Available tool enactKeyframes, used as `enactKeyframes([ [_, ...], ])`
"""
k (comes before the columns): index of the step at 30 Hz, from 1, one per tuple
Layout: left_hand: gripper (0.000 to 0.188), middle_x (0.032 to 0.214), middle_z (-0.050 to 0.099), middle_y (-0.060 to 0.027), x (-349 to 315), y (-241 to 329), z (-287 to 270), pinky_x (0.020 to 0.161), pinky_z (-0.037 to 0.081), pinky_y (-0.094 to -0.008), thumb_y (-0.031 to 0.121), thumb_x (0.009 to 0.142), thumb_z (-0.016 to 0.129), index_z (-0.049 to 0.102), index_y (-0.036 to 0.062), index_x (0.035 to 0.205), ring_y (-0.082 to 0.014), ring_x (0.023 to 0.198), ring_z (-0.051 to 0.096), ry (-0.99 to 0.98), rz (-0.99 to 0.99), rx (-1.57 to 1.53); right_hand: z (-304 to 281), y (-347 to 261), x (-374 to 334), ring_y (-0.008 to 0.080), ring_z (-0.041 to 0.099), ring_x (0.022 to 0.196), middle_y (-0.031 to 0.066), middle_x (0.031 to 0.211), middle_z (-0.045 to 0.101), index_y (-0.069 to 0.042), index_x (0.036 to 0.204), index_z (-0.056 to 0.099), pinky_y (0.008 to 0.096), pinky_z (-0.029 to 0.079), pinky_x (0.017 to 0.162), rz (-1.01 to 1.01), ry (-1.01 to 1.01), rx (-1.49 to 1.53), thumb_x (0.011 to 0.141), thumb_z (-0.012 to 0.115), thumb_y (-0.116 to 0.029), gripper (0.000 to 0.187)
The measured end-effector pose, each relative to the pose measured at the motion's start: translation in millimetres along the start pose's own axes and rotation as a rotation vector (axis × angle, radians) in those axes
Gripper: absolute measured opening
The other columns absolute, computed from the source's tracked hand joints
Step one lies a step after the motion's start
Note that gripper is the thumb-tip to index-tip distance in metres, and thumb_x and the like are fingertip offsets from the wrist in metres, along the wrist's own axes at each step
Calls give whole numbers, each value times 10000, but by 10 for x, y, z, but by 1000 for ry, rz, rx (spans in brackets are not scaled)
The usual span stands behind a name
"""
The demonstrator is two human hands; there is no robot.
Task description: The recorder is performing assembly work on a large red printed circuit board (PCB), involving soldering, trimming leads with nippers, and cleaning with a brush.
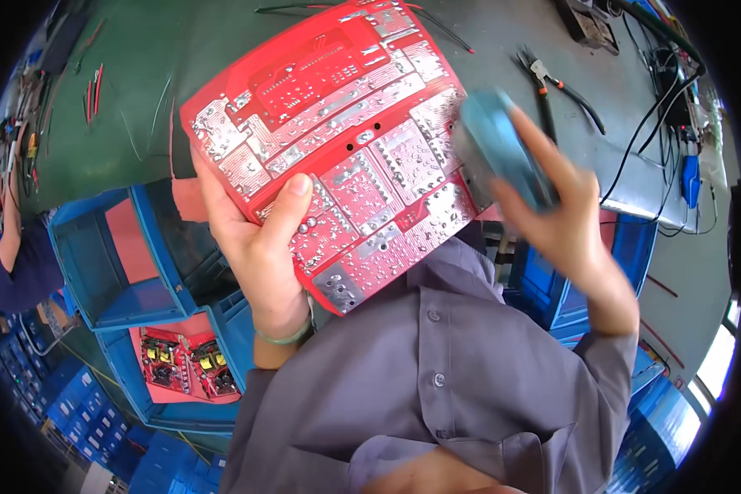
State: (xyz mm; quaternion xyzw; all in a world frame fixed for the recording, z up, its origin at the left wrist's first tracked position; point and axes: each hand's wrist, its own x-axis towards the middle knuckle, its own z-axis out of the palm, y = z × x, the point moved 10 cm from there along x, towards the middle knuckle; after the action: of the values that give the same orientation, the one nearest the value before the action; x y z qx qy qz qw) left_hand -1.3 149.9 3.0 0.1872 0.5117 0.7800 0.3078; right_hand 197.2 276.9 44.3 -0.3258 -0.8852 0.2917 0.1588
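Note:
A large red circuit board (pixel 404 209) is tilted in front of me, its solder side with silvery tracks and solder points facing up. My left hand (pixel 255 243) grips its left edge, thumb on top of the board and the fingers mostly hidden underneath. At the board's right edge my right hand (pixel 564 214) is closed around a blue block-like brush (pixel 502 140), blurred by motion. The brush's greyish underside faces the board; whether it touches the surface I cannot tell.
Orange-handled pliers (pixel 543 78) lie on the green worktop (pixel 132 49) at the back right. Black cables (pixel 646 115) run along the right. Blue bins (pixel 107 309) stand at the left, one holding populated red boards (pixel 189 366). Another person's arm (pixel 11 214) shows at far left.

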Motion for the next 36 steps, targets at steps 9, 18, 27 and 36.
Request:
enactKeyframes([
  [9, 728, 1192, 441, -120, -2, -95, -9, 923, 356, -310, -78, 684, 581, 231, 7, 1316, -179, 1061, 467, 29, 53, -4, 89, -467, 1297, 366, 580, 776, 254, 810, 575, 28, 1099, 521, 366, 477, 680, -334, 219, -17, 721, 599, -196, 447],
  [18, 731, 1168, 448, -93, 98, -174, -87, 903, 370, -298, -75, 704, 592, 213, 24, 1321, -148, 1037, 463, -44, 83, -7, -132, -148, -190, 273, 600, 826, 170, 1005, 591, -12, 1213, 453, 320, 458, 682, -342, -59, -247, 576, 696, 11, 683],
  [27, 500, 1219, 465, -92, 162, -203, -28, 918, 383, -310, 371, 941, 231, 316, 32, 1299, -170, 1085, 476, -11, 27, -138, 694, -1356, 117, 203, 441, 472, 23, 566, 424, -112, 1030, 602, 324, 352, 462, -778, -274, -175, 593, 704, -201, 458],
  [36, 414, 1190, 476, -128, 103, -67, -139, 924, 370, -305, 207, 936, 316, 332, -53, 1258, -187, 1068, 475, 23, 154, -263, 71, -178, 207, 96, 568, 733, 89, 964, 632, 1, 1096, 556, 213, 443, 598, -305, -154, -111, 664, 708, -69, 464],
])
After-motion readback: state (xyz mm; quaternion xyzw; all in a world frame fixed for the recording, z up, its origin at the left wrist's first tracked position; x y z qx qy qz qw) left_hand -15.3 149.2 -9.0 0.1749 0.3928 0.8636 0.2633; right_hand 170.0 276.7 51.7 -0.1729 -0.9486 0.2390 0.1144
